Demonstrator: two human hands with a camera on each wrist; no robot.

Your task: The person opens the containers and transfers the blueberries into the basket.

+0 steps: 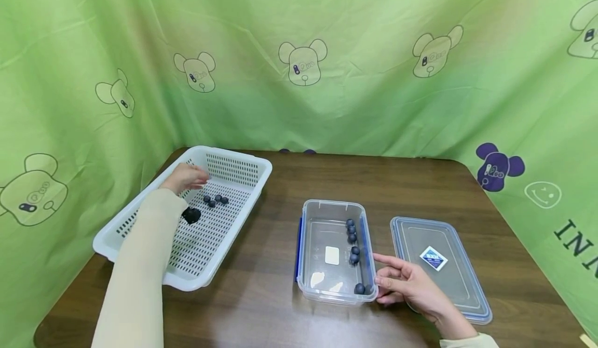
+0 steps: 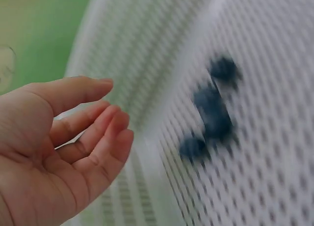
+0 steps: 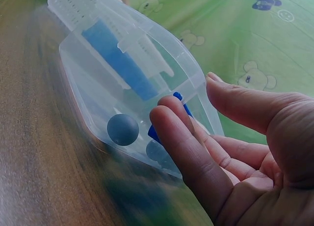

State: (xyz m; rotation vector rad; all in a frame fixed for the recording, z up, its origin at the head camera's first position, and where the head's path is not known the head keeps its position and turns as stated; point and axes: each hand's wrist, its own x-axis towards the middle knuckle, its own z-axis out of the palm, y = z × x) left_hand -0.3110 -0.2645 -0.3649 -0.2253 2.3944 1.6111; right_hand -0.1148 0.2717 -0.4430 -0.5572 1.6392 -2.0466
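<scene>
My left hand [image 1: 187,177] hovers inside the white slotted basket [image 1: 223,246], fingers loosely bent, nothing held. Several blueberries [image 1: 218,198] lie on the basket floor just beyond it; the left wrist view shows these blueberries [image 2: 213,113] blurred, apart from the fingertips. My right hand [image 1: 411,285] is at the right side of a clear plastic food box [image 1: 322,300], its fingertips against or very near the wall. In the right wrist view a gap parts the thumb from the fingers. Along the box's right side sit several blueberries [image 1: 352,238].
The clear lid [image 1: 448,280] lies flat on the wooden table [image 1: 261,285], right of the box. A black object [image 1: 191,214] of unclear kind shows beside the left sleeve [image 1: 145,259]. A green printed curtain [image 1: 364,104] surrounds the table's back and sides.
</scene>
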